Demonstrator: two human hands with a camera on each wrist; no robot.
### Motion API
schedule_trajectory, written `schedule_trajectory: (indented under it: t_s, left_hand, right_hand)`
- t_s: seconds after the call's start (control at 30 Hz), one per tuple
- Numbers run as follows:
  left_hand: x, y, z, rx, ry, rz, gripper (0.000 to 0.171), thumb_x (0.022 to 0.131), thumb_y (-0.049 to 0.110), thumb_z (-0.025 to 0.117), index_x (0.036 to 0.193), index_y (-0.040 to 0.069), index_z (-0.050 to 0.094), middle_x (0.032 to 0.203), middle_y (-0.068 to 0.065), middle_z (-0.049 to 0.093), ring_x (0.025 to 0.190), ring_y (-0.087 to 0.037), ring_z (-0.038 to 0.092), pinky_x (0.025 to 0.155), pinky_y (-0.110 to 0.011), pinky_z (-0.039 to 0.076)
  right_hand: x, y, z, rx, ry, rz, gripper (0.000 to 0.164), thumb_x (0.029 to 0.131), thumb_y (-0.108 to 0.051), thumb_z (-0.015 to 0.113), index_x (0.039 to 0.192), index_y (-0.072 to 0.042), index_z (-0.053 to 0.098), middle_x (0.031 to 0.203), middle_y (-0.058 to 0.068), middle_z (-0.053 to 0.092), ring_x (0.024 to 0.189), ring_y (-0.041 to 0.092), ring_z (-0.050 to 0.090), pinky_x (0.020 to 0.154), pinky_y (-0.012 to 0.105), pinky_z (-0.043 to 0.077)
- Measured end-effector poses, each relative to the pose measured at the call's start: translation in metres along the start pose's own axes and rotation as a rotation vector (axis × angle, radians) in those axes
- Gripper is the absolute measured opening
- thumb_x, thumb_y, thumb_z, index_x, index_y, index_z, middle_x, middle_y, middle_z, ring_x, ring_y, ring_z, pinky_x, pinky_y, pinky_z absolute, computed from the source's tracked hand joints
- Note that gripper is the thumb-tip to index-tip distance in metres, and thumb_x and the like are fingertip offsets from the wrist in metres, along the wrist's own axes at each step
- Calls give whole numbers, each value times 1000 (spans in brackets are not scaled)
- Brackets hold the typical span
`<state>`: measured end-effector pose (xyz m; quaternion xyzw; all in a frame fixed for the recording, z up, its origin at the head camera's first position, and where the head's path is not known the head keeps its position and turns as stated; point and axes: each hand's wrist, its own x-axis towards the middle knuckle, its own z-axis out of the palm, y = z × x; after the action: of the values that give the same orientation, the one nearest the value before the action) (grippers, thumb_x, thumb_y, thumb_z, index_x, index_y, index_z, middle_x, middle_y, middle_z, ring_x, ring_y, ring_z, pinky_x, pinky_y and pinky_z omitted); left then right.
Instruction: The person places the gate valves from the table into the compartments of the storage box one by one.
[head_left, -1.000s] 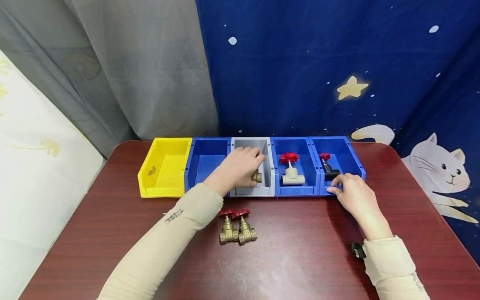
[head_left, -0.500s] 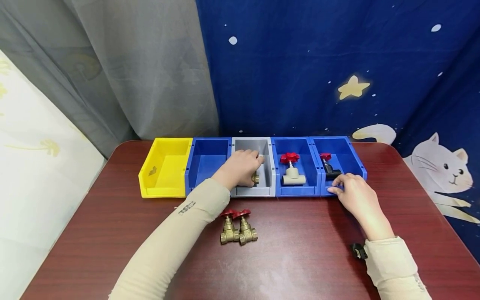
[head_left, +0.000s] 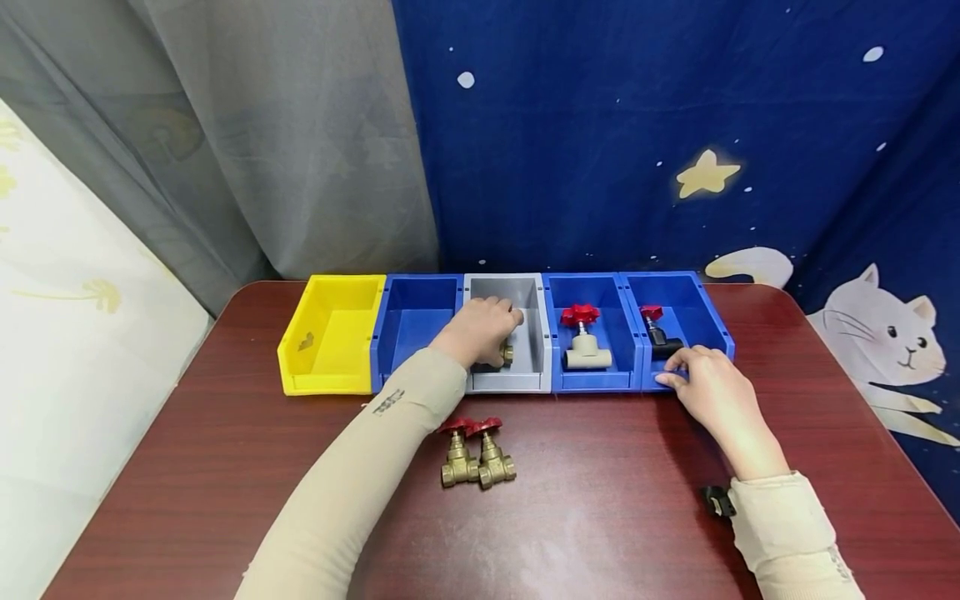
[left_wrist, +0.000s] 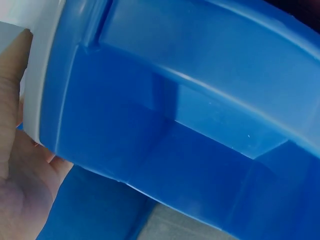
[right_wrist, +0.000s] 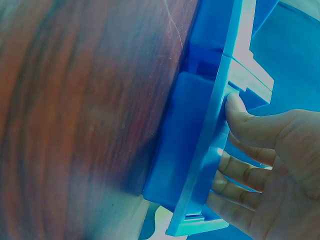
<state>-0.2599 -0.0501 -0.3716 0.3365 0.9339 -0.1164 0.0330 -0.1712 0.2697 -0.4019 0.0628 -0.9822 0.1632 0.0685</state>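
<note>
Gray curtain (head_left: pixel 300 150) and starry blue curtain (head_left: pixel 555 158) are hanging behind a reddish-brown worktop (head_left: pixel 600 517), where a yellow bin (head_left: pixel 326 384), a blue bin (head_left: pixel 423 329), a gray bin (head_left: pixel 521 383), a second blue bin (head_left: pixel 596 382) and a third blue bin (head_left: pixel 686 317) are standing side by side from left to right. Into the gray bin the left hand (head_left: pixel 480 329) is reaching, its grip holding a brass valve (head_left: pixel 507 356); one end of that valve is showing beside the fingers, while the hand is hiding the rest. Two more brass valves (head_left: pixel 495 471) with red wheels are lying close together on the worktop, in front of the gray bin. In the second blue bin a beige valve (head_left: pixel 587 354) is sitting with its red wheel toward the back, and a black valve (head_left: pixel 663 344), also red-wheeled, is lying in the third. At that last bin's front edge the right hand (head_left: pixel 712 387) is resting, thumb and fingers touching the plastic; whether its grip is pinching the rim, I cannot tell. Pale sleeves (head_left: pixel 375 458) are covering both forearms.
</note>
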Motion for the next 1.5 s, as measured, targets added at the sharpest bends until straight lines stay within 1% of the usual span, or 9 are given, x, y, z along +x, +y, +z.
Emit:
schedule_trajectory:
  t_s: [0.3, 0.47, 0.6, 0.7, 0.83, 0.93, 1.17, 1.3, 1.5]
  left_hand:
    - [3, 2, 3, 9, -39, -8, 59, 78, 36, 82, 128, 13, 61, 116, -5, 62, 107, -23, 59, 94, -39, 49]
    - [4, 4, 5, 20, -25, 3, 57, 77, 37, 83, 125, 14, 62, 113, -5, 63, 103, -23, 61, 90, -39, 49]
    - [5, 4, 6, 0, -4, 3, 55, 75, 35, 83, 121, 12, 63, 109, -6, 64, 101, -24, 62, 88, -39, 50]
    - [5, 4, 6, -8, -4, -5, 55, 75, 35, 84, 120, 12, 64, 109, -6, 64, 100, -25, 62, 87, -40, 51]
    - [5, 5, 5, -9, -23, -15, 57, 76, 36, 84, 123, 12, 63, 112, -6, 63, 102, -25, 61, 89, -40, 51]
    - [5, 8, 4, 12, -34, -22, 57, 77, 36, 83, 125, 11, 61, 114, -7, 62, 104, -25, 60, 92, -39, 50]
    - [4, 14, 3, 59, -64, -48, 51, 83, 31, 77, 128, 13, 60, 119, -5, 61, 110, -23, 57, 96, -37, 46]
    - [4, 15, 3, 64, -39, -45, 47, 85, 28, 74, 128, 14, 62, 122, -3, 61, 113, -21, 56, 97, -37, 46]
    - [-2, 15, -1, 98, 55, 2, 42, 89, 34, 72, 125, 14, 65, 123, -3, 63, 114, -21, 58, 97, -40, 47]
  right_hand:
    - [1, -2, 0, -2, 6, -4, 16, 88, -17, 75, 92, -4, 68, 91, 18, 62, 94, 40, 54, 73, 58, 50]
    - [-1, -2, 0, -8, 11, -4, 16, 88, -17, 75, 92, -3, 68, 89, 17, 62, 92, 39, 54, 72, 58, 50]
    - [-1, -2, 0, -7, 11, 1, 16, 88, -17, 75, 92, -3, 68, 89, 17, 62, 93, 39, 54, 73, 58, 50]
    - [-1, -3, 0, -6, 11, -1, 16, 88, -17, 75, 92, -3, 68, 90, 17, 62, 93, 40, 54, 74, 59, 50]
    - [0, -4, -1, -9, 14, -8, 16, 88, -17, 75, 91, -3, 69, 89, 18, 62, 93, 41, 55, 74, 60, 50]
    - [0, -4, -1, -10, 15, -7, 16, 88, -17, 75, 91, -4, 68, 89, 18, 62, 93, 41, 55, 74, 60, 50]
    - [-1, -2, 1, -10, 13, -6, 16, 88, -17, 75, 91, -3, 68, 89, 17, 62, 92, 40, 55, 74, 59, 50]
    - [-1, -2, 0, -8, 7, -2, 16, 88, -17, 75, 92, -3, 68, 90, 18, 62, 93, 40, 55, 75, 60, 50]
    - [0, -2, 0, -7, 7, 1, 16, 88, -17, 75, 92, -3, 68, 90, 18, 62, 93, 40, 55, 74, 60, 50]
